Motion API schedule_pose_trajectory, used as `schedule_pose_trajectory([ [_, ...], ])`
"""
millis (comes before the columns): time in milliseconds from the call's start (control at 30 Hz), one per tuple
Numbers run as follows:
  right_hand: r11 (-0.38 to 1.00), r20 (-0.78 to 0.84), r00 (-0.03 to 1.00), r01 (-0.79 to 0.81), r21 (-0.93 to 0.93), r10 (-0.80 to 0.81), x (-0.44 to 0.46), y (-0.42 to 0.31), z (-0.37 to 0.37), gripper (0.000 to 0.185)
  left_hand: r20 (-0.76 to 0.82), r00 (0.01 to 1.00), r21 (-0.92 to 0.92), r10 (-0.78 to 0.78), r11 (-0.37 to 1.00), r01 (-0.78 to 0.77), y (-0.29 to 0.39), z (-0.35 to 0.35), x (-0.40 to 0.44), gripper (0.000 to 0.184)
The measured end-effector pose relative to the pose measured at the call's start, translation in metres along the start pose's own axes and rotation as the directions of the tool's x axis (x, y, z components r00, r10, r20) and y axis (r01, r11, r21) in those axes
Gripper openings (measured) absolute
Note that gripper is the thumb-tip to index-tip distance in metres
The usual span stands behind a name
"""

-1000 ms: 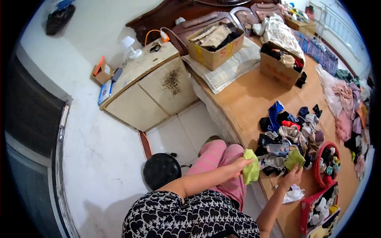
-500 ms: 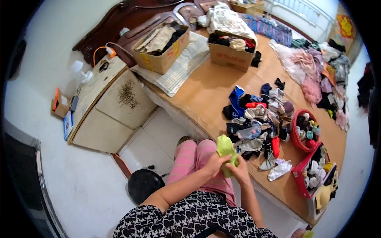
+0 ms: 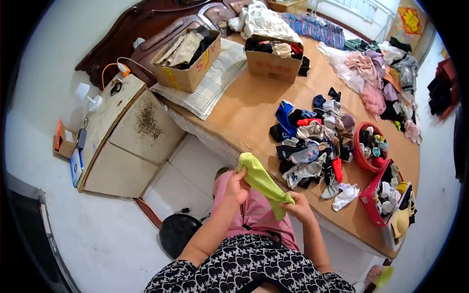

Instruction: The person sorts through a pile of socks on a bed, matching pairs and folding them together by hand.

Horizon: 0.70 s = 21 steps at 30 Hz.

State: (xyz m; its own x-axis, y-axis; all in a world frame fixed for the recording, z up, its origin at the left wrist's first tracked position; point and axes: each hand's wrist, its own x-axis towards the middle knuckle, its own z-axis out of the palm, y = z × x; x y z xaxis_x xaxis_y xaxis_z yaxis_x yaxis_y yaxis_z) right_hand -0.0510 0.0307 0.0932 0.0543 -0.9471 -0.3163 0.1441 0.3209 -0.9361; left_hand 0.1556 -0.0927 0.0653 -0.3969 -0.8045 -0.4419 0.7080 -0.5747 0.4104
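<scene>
A lime-green sock (image 3: 264,181) is stretched between my two hands, above my lap in pink trousers. My left hand (image 3: 237,186) grips it near the upper end, fingers closed on the fabric. At the lower right end, my right hand (image 3: 299,207) pinches the sock, and a loose part hangs down beside it. Just beyond my hands, a heap of mixed socks (image 3: 312,132) lies on the bed (image 3: 234,122). A single white sock (image 3: 345,197) lies at the heap's near edge.
Right of the heap stand a red round basket (image 3: 360,155) and a red box (image 3: 370,205), both holding socks. Farther back are two cardboard boxes (image 3: 191,78) of clothes and a clothes pile (image 3: 381,83). A cabinet (image 3: 141,132) is at left, a black stool (image 3: 179,234) below it.
My hands have moved apart, pulling the bunched green sock out lengthwise. My left hand has gone left and up. The whole view has shifted slightly.
</scene>
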Motion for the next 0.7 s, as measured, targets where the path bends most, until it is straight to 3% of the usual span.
schedule_pose_trajectory([
  [100,1.000,-0.004,1.000,-0.022,0.019,0.022,-0.003,-0.005,0.012,0.011,-0.027,1.000,-0.019,-0.006,1.000,0.006,0.010,-0.008,-0.001,0.029],
  [167,0.999,-0.041,0.999,-0.021,0.037,0.022,-0.003,-0.010,0.020,0.011,0.165,0.949,-0.167,-0.269,0.941,0.295,0.019,-0.004,-0.007,0.027],
  [233,0.999,-0.019,0.999,0.031,-0.024,-0.031,-0.004,-0.011,0.024,0.011,0.197,0.944,-0.072,-0.266,0.956,0.284,0.024,-0.001,-0.012,0.027],
  [300,1.000,-0.009,1.000,0.012,-0.011,-0.012,-0.007,-0.013,0.021,0.010,0.073,0.969,-0.041,-0.235,0.970,0.238,0.028,-0.003,-0.010,0.034],
  [367,0.996,-0.001,1.000,0.002,-0.091,-0.002,-0.008,-0.005,0.011,0.015,0.137,0.965,-0.041,-0.226,0.972,0.233,0.037,0.002,-0.009,0.039],
  [467,0.996,-0.137,0.990,0.021,-0.083,-0.032,-0.008,-0.001,0.003,0.015,0.183,0.970,0.007,-0.162,0.987,0.163,0.040,0.007,-0.005,0.042],
  [567,0.993,-0.288,0.954,0.054,-0.103,-0.081,-0.006,-0.009,0.000,0.015,0.196,0.958,0.031,-0.209,0.978,0.207,0.034,0.016,-0.009,0.044],
  [633,0.960,-0.443,0.867,0.128,-0.248,-0.230,0.002,-0.002,-0.007,0.018,0.157,0.967,0.024,-0.200,0.980,0.199,0.028,0.018,-0.009,0.046],
  [700,0.953,-0.521,0.806,0.168,-0.252,-0.280,0.008,-0.005,-0.017,0.019,0.098,0.987,0.087,-0.124,0.989,0.116,0.024,0.016,-0.007,0.046],
])
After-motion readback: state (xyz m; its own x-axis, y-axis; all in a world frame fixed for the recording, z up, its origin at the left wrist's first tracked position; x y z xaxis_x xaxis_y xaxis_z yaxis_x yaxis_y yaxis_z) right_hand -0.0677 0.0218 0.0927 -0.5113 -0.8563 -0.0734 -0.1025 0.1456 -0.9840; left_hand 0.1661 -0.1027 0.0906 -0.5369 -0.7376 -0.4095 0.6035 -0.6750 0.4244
